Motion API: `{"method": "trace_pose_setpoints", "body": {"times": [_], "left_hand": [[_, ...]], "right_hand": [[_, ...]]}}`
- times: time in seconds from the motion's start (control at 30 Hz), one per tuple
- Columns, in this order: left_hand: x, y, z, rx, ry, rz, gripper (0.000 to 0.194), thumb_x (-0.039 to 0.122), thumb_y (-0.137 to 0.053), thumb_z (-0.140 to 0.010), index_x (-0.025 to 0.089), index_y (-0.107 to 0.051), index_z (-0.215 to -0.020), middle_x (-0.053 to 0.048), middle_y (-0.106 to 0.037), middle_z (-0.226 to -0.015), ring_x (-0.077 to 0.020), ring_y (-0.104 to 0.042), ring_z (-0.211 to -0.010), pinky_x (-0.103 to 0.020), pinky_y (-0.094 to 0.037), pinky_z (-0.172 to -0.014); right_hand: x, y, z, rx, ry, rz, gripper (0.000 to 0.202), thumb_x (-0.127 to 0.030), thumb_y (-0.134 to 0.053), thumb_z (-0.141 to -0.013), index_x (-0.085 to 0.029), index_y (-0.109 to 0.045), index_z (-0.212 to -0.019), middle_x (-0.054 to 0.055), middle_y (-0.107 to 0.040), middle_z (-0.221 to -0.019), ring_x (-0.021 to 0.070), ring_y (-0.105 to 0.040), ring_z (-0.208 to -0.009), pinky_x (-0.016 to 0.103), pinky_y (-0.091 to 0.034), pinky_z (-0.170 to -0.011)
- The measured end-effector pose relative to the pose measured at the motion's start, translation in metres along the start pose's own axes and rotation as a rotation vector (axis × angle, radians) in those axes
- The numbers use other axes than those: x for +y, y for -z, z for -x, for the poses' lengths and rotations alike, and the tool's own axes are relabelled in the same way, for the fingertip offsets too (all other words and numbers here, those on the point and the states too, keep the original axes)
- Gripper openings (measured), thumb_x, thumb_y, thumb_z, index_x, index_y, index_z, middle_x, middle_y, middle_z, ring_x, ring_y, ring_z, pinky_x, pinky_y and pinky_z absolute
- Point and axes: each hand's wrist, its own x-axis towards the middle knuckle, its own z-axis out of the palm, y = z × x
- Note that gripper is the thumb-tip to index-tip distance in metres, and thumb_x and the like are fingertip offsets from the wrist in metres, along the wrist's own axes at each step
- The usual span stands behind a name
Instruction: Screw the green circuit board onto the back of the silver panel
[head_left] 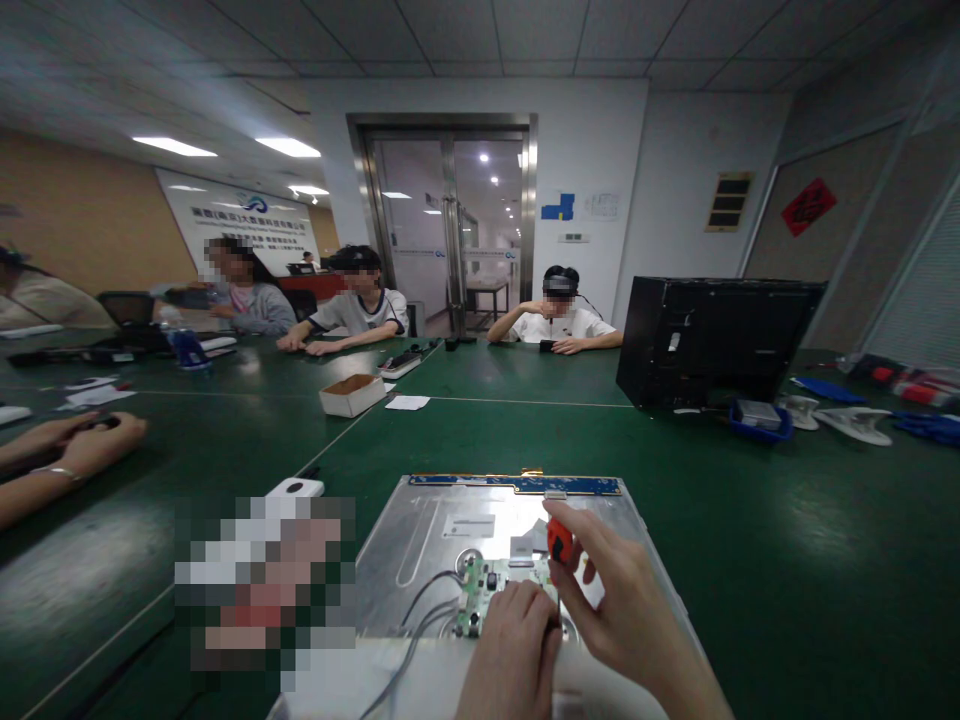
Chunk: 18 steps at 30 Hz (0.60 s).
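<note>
A flat display panel (420,510) lies with its metal back up on the table before me. A blue circuit strip (465,483) runs along its far edge, and a green circuit board (474,595) sits on its near part. My right hand (622,575) grips a screwdriver (559,540) by its red and black handle, held upright with the shaft pointing down at the board. My left hand (517,630) rests on the board, fingers curled together beside the shaft; their tips and the screwdriver's tip are hidden. Grey cables (420,640) leave the board's left side.
On the right stands a large black casing (720,340), with a blue tray (761,420) beside it. Left of centre is an open cardboard box (352,395). A white device (296,490) lies left of the panel. Several people sit around the green table (810,560).
</note>
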Motion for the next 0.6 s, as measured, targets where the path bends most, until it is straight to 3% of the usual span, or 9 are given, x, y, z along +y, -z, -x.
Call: {"method": "trace_pose_setpoints", "body": {"times": [0.2, 0.43, 0.6], "left_hand": [[0.003, 0.003, 0.000, -0.018, 0.011, -0.001, 0.017, 0.008, -0.044, -0.086, 0.019, -0.057, -0.088, -0.009, -0.061, -0.094, -0.0262, -0.055, -0.089, -0.039, -0.044, -0.078], [-0.004, -0.006, 0.001, 0.021, 0.009, 0.013, 0.019, 0.007, -0.045, -0.083, 0.020, -0.058, -0.089, -0.008, -0.061, -0.094, -0.0264, -0.055, -0.089, -0.039, -0.042, -0.077], [-0.004, -0.004, 0.000, -0.004, 0.017, 0.003, 0.018, 0.008, -0.044, -0.084, 0.019, -0.057, -0.091, -0.009, -0.060, -0.096, -0.0268, -0.054, -0.091, -0.040, -0.043, -0.079]], "right_hand": [[0.001, 0.000, 0.000, 0.014, -0.074, -0.031, 0.051, -0.012, -0.050, -0.086, -0.023, -0.038, -0.134, 0.003, -0.063, -0.092, 0.0133, -0.058, -0.061, 0.027, -0.047, -0.055], [0.002, -0.001, -0.002, 0.061, -0.008, 0.081, 0.038, -0.020, -0.052, -0.091, -0.024, -0.043, -0.127, 0.000, -0.061, -0.084, 0.0123, -0.053, -0.055, 0.026, -0.042, -0.051], [0.003, -0.001, 0.000, 0.043, -0.033, 0.064, 0.042, -0.023, -0.053, -0.091, -0.023, -0.040, -0.130, 0.001, -0.061, -0.086, 0.0138, -0.055, -0.058, 0.027, -0.043, -0.053]]}}
